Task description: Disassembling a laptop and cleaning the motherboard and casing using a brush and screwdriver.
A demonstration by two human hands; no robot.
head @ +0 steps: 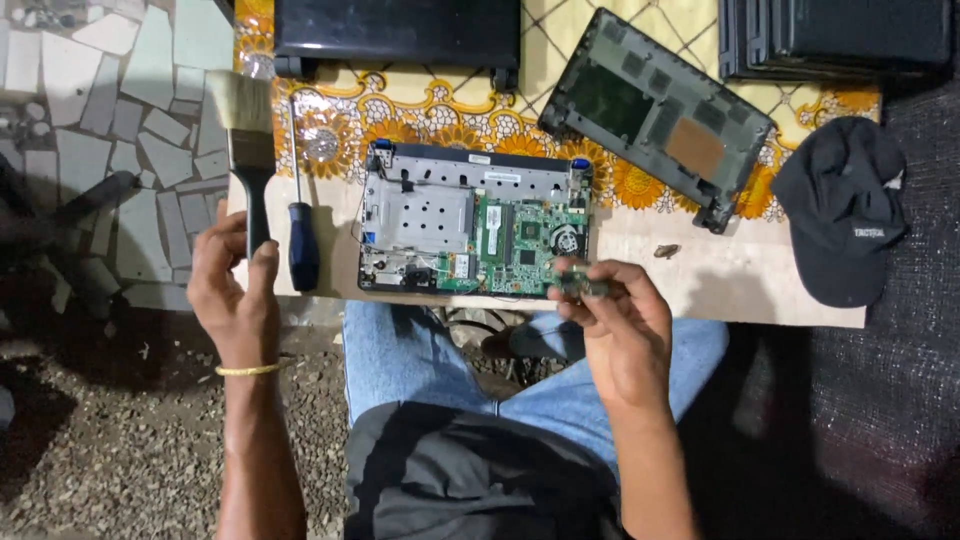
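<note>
An opened laptop base (470, 225) lies on the low table, its green circuit board and metal frame exposed. My right hand (615, 325) pinches a small green circuit part (575, 283) just in front of the base's near right corner. At the table's left edge my left hand (232, 285) grips the black handle of a flat paintbrush (245, 130), bristles pointing away from me. A screwdriver (300, 220) with a dark blue handle lies right beside the brush.
A removed laptop cover (660, 115) lies at the back right, a black laptop (395, 30) at the back, another dark device (835, 35) at the far right. A black cap (840, 205) sits at the table's right end. A small dark bit (667, 250) lies nearby.
</note>
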